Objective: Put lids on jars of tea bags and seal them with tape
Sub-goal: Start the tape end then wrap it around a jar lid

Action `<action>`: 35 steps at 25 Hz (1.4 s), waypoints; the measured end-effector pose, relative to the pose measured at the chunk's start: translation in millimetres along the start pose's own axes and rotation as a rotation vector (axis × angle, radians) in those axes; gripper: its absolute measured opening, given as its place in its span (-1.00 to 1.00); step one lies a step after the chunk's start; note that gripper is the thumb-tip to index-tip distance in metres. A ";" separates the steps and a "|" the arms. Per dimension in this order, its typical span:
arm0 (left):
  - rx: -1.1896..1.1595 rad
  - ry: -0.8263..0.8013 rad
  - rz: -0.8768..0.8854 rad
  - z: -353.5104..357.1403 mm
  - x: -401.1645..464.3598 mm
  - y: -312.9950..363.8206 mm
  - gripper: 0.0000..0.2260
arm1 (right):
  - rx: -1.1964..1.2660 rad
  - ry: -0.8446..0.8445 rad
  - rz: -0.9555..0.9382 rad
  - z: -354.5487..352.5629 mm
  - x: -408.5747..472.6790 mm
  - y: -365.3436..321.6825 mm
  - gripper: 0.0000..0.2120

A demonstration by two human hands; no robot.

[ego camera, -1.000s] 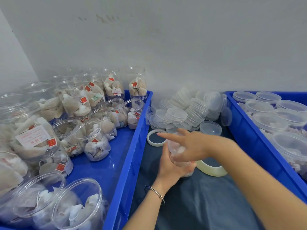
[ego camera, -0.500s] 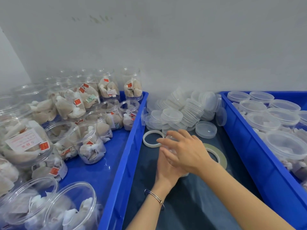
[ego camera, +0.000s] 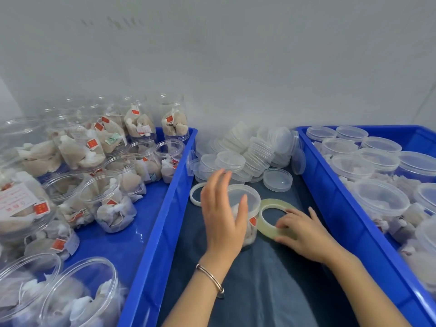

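Nearest, the person's two forearms reach in over a dark blue cloth [ego camera: 271,286]; the left wrist wears a thin metal bangle [ego camera: 210,277]. The left hand [ego camera: 223,217] is raised with fingers spread and relaxed, its thumb against the side of a clear lidded jar of tea bags [ego camera: 247,208] that stands upright on the cloth, but it does not grip the jar. Just to the right, the right hand [ego camera: 303,232] pinches the near edge of a yellowish tape roll [ego camera: 266,221] lying flat beside the jar, touching or nearly touching it. A smaller white tape ring [ego camera: 194,195] lies on the jar's far left side. Beyond these sits a single loose lid [ego camera: 278,179], then a heap of clear lids [ego camera: 247,152] against the wall. The left blue crate [ego camera: 162,223] holds open jars of tea bags [ego camera: 111,204]; the right blue crate [ego camera: 330,192] holds lidded jars [ego camera: 379,199].
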State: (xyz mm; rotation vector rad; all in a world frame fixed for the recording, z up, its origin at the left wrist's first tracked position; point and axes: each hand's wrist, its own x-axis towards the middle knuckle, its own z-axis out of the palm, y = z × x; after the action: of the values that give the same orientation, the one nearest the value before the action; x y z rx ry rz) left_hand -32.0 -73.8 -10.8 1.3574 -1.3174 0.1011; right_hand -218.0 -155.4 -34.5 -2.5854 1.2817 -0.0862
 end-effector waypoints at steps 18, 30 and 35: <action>-0.179 -0.198 -0.033 8.8 35.4 54.3 -0.92 | 1.091 0.556 -0.130 -29.5 -31.6 -52.9 -0.79; -0.198 -0.717 -0.389 -3.3 43.1 64.4 -0.85 | 0.872 0.565 -0.073 -29.3 -35.1 -45.2 -0.78; -0.155 -0.601 -0.266 -6.9 47.1 63.6 -0.94 | 0.874 0.554 -0.061 -33.5 -38.4 -50.0 -0.70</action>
State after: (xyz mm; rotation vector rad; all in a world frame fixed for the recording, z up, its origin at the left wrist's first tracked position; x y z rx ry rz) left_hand -55.8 -76.9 64.9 1.4709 -1.5743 -0.6213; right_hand -208.2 -102.8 12.7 -1.8614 0.9729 -1.1545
